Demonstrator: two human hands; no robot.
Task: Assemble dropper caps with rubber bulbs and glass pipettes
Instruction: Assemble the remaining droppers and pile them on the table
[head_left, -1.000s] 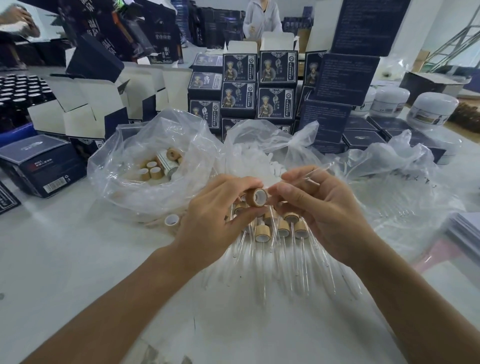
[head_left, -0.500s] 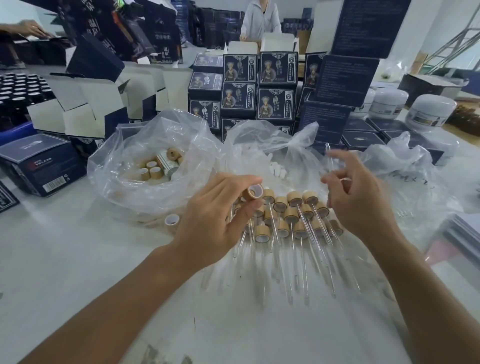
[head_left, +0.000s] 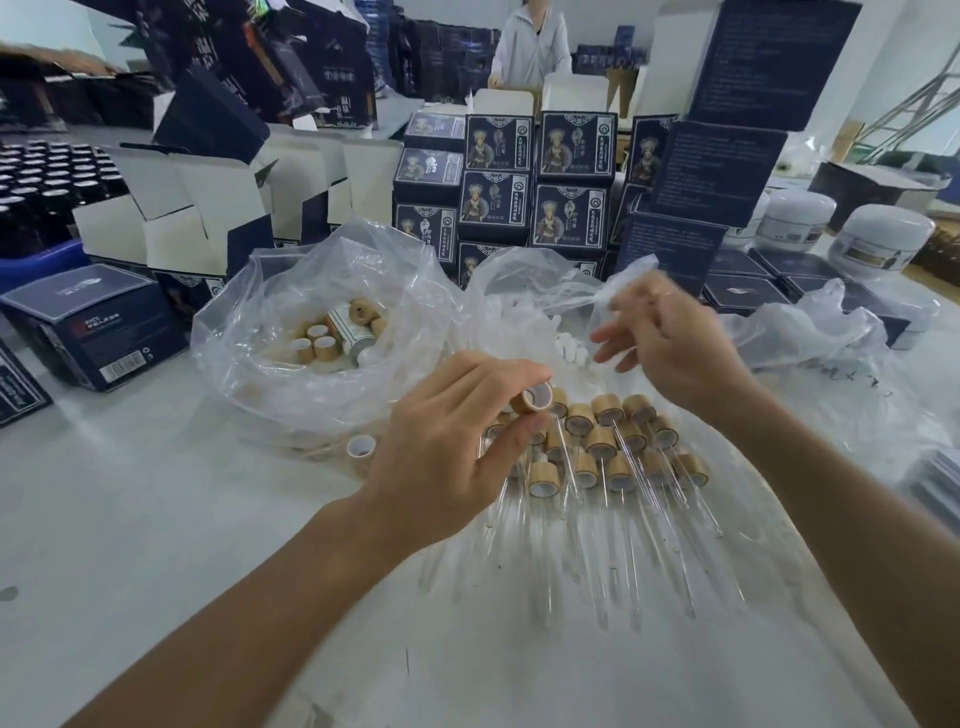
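- Finished droppers (head_left: 602, 457) lie in rows on the table (head_left: 156, 545), glass tips pointing toward the camera.
- Left hand (head_left: 447, 447) pinches one bamboo cap (head_left: 532, 400) between thumb and fingertips, open end up, just above the pile.
- Right hand (head_left: 670, 343) blurred, fingers loosely spread, over the middle bag (head_left: 519, 312) of white rubber bulbs (head_left: 569, 351); can't tell if it holds anything.
- Advice: keep the cap steady and level, seat the bulb squarely.
- Spare caps sit in the left bag (head_left: 322, 343).
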